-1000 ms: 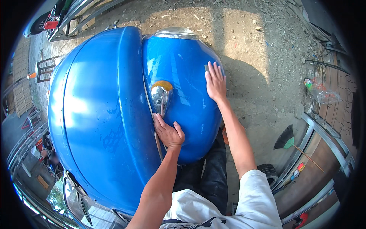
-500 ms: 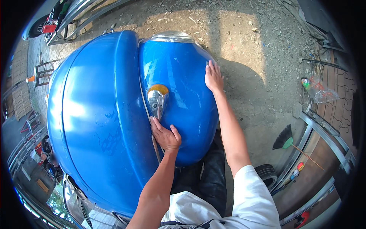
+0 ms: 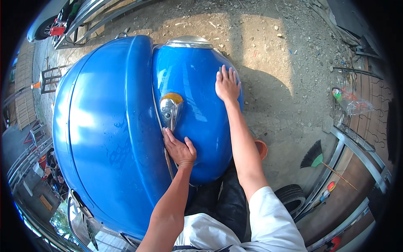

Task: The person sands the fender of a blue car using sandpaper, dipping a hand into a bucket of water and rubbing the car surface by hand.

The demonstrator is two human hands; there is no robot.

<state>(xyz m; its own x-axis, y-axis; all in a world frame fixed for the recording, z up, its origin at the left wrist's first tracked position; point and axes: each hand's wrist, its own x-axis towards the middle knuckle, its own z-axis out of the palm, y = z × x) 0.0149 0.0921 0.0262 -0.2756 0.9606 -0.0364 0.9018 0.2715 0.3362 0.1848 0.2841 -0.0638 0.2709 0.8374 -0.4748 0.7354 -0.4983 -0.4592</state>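
The person's left hand (image 3: 179, 148) lies flat, fingers loosely spread and gripping nothing, on the blue fender (image 3: 197, 105) of a vehicle, its fingertips touching the base of the chrome side lamp (image 3: 170, 111) with its amber lens, right at the seam where the fender meets the broad blue hood (image 3: 105, 126). The fender fills the middle of the view, curving down in front of the person's dark trousers. Farther up, the right hand (image 3: 227, 84) presses open-palmed on the fender's outer curve, all fingers extended and slightly fanned, holding nothing. At the fender's far top sits a chrome headlight rim (image 3: 189, 41). To the right on the dirt ground (image 3: 273, 54) are an orange pot (image 3: 261, 148) just beside the right forearm, a black tyre (image 3: 291, 196), a green-handled broom (image 3: 315, 156), and farther off a plastic bottle (image 3: 350, 103) by a metal frame
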